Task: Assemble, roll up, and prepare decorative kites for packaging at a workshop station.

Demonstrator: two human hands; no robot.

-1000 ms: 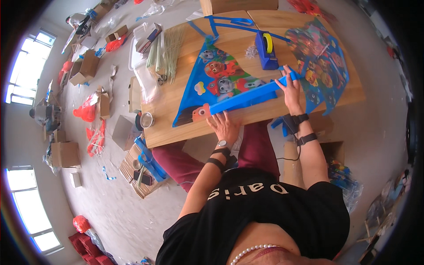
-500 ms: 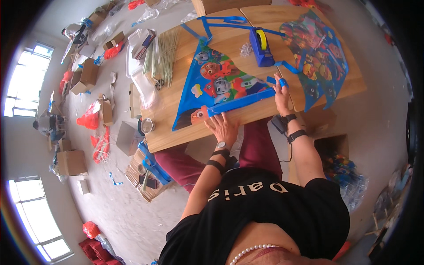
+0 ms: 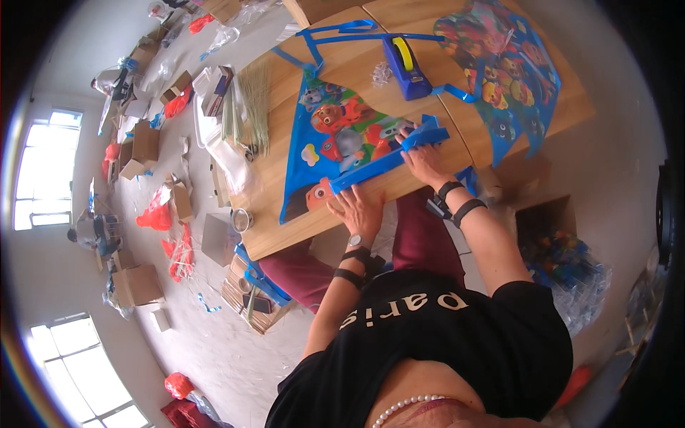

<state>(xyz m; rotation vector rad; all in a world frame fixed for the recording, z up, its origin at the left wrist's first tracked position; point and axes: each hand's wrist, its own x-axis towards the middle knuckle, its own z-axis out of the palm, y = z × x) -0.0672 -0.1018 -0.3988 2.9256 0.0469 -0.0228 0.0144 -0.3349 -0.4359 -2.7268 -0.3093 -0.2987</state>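
Observation:
A triangular cartoon-printed kite sheet [image 3: 335, 143] lies flat on the wooden table, its near edge folded into a blue band [image 3: 371, 170]. My left hand [image 3: 360, 214] rests at the band's left end, fingers spread, fingertips touching the fold. Over at the band's right end, my right hand [image 3: 427, 162] lies with fingers stretched out on the blue material. A loose blue strip [image 3: 427, 133] stands up around those fingertips and partly covers them; whether they grip it is hard to see. Beyond the sheet stands a blue tape dispenser [image 3: 408, 75] with a yellow roll.
Another printed kite sheet [image 3: 510, 85] lies at the table's right. Blue ribbon [image 3: 342, 36] crosses the far side. Thin pale sticks [image 3: 255, 100] and plastic bags [image 3: 227, 153] lie at the left, near a round tin [image 3: 242, 220]. An open carton [image 3: 546, 217] stands on the floor at right.
My right hand has moved left and down onto the band's end, where blue material now stands folded up. My left hand stays at the band's left end. The view has shifted slightly.

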